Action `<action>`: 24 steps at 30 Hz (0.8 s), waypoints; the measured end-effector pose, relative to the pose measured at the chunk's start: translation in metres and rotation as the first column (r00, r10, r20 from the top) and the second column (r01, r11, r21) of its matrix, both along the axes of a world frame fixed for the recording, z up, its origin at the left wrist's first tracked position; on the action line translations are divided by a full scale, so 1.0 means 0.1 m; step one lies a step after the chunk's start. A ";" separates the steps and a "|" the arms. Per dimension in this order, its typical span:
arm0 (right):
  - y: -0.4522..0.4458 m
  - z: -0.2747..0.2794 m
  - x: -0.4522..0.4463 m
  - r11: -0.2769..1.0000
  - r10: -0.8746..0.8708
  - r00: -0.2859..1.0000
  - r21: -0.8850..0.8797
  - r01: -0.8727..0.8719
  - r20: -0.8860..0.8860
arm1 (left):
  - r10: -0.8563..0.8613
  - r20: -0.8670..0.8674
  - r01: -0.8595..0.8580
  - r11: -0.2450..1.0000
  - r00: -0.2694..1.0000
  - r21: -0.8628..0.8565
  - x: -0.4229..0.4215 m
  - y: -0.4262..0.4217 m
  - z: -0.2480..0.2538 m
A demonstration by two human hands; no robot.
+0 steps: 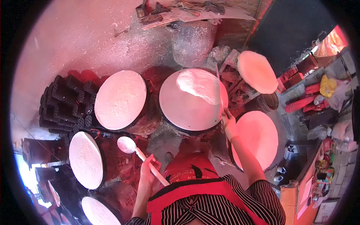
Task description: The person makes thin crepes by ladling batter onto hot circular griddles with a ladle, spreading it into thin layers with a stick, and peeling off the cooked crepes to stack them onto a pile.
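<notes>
- Gripping a ladle (126,144), the left hand (149,168) wraps round its long handle (160,176).
- The right hand (228,122) holds a thin stick (219,82) at the right side of the middle griddle (182,101).
- White batter (198,85) lies on that griddle's far part.

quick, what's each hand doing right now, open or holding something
Left hand: closed, holding a ladle.
Right hand: closed, holding a long thin spreader.

The left hand (149,170) grips a ladle (127,145), its bowl coated white. The right hand (228,120) holds a long thin tool (221,93) at the middle griddle's (178,108) right side, where white batter (198,85) covers the far part. Pale round sheets (120,100) flank it; black cylinders (66,96) stand stacked at left
</notes>
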State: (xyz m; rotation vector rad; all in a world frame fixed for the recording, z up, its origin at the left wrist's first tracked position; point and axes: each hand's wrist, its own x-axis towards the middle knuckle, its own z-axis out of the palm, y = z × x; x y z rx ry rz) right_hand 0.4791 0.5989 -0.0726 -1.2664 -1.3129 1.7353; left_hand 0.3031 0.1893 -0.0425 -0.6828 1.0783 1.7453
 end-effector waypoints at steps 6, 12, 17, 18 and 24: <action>0.13 -0.06 -0.67 0.886 0.453 0.877 0.025 -0.462 0.163 | 0.086 -0.012 -0.087 0.986 0.996 -0.141 0.50 0.02 -0.21; 0.38 0.76 0.14 0.572 0.796 0.605 -0.338 -0.747 0.010 | 0.160 -0.028 -0.161 0.985 0.987 -0.057 0.86 0.13 -0.07; 0.99 0.42 -0.03 0.853 0.516 0.846 -0.172 -0.493 0.135 | 0.263 -0.036 -0.266 0.960 0.964 -0.092 1.03 0.23 0.16; 1.07 0.41 -0.16 0.805 0.586 0.799 -0.207 -0.555 0.134 | 0.270 -0.048 -0.273 0.960 0.962 -0.063 1.06 0.20 0.14; 1.07 0.63 0.24 0.457 0.876 0.481 -0.368 -0.810 0.029 | 0.410 -0.036 -0.411 0.904 0.911 -0.116 1.56 0.15 0.29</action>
